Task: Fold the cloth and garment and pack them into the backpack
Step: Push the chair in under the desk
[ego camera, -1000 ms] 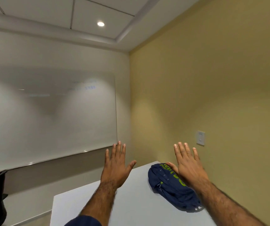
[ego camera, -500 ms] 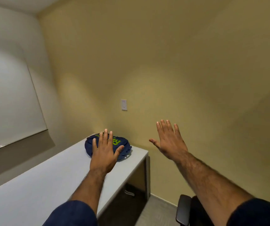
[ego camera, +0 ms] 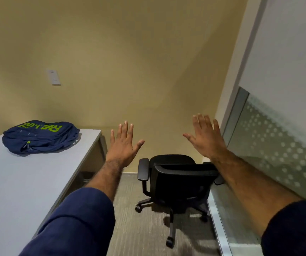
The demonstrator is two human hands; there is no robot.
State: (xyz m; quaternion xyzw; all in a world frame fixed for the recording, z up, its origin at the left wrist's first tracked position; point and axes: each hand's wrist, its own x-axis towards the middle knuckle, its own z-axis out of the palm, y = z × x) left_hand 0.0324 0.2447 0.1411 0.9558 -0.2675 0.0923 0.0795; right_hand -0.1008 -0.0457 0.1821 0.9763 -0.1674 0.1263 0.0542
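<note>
Both grips are wide open: left grip (ego camera: 123,145) and right grip (ego camera: 206,137) are raised in the air, fingers straight and spread, holding nothing and touching nothing. Worktop (ego camera: 19,182) stands at the left, and a chair (ego camera: 176,178) is at the right, beyond the hands. Backpack (ego camera: 39,137) lies flat on the far end of the worktop, well apart from both grips. Cloth and garment are not in view. I judge the step is to find them: better to look around first, then carry them to the worktop near the backpack for folding.
</note>
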